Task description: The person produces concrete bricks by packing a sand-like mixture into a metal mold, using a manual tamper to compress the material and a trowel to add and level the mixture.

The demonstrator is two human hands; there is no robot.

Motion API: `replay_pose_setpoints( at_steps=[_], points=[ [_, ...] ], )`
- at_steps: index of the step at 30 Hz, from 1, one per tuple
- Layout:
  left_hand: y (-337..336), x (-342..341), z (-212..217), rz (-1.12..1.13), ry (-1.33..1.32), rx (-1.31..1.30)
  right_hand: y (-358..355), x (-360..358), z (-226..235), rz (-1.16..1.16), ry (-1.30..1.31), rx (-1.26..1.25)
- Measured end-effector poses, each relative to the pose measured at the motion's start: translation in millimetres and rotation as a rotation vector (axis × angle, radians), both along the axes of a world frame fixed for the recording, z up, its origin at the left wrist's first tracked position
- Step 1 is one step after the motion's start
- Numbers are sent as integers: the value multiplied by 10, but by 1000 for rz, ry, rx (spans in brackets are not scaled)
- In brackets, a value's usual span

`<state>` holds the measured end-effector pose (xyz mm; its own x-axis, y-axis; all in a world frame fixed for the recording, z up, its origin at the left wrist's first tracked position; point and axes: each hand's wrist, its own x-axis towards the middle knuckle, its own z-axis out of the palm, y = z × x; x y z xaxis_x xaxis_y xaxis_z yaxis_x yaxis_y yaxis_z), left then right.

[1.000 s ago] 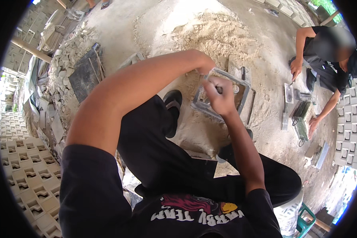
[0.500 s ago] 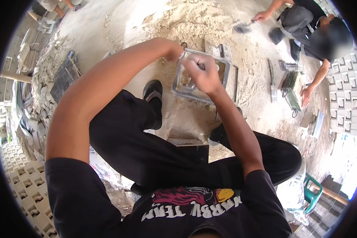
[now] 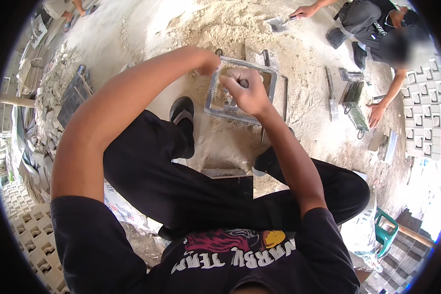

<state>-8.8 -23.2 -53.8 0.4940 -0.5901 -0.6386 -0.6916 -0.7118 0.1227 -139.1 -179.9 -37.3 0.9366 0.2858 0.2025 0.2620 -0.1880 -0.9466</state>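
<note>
A square grey metal mould [image 3: 235, 115] lies on the sandy floor in front of my feet, with tan material inside it. My right hand [image 3: 250, 93] is closed in a fist over the mould, around a tool whose dark round handle end [image 3: 244, 83] shows at the top of the fist. The hand hides most of the tool, so its kind cannot be made out. My left hand [image 3: 210, 64] is at the mould's far left corner, beside a dark loop handle [image 3: 218, 52]. Its fingers are hidden from view.
Loose sand [image 3: 210, 24] is heaped beyond the mould. At the right, a co-worker [image 3: 372, 29] crouches with a trowel [image 3: 279, 24] and a hand near another metal mould [image 3: 355, 105]. Broken rubble [image 3: 51, 98] lines the left; pale blocks [image 3: 424, 112] are stacked at the right.
My right fist has shifted slightly with the tool, still over the mould. The co-worker's trowel has moved left and up toward the sand heap. The whole view has shifted slightly.
</note>
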Motion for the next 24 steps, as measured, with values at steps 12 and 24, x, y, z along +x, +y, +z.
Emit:
replay_pose_setpoints(
  at_steps=[12,24],
  points=[
    [-170,-29,60,-64,0,67,-297,-36,161,-73,226,154],
    [-450,-74,223,-69,6,41,-517,-27,145,69,277,102]
  ],
)
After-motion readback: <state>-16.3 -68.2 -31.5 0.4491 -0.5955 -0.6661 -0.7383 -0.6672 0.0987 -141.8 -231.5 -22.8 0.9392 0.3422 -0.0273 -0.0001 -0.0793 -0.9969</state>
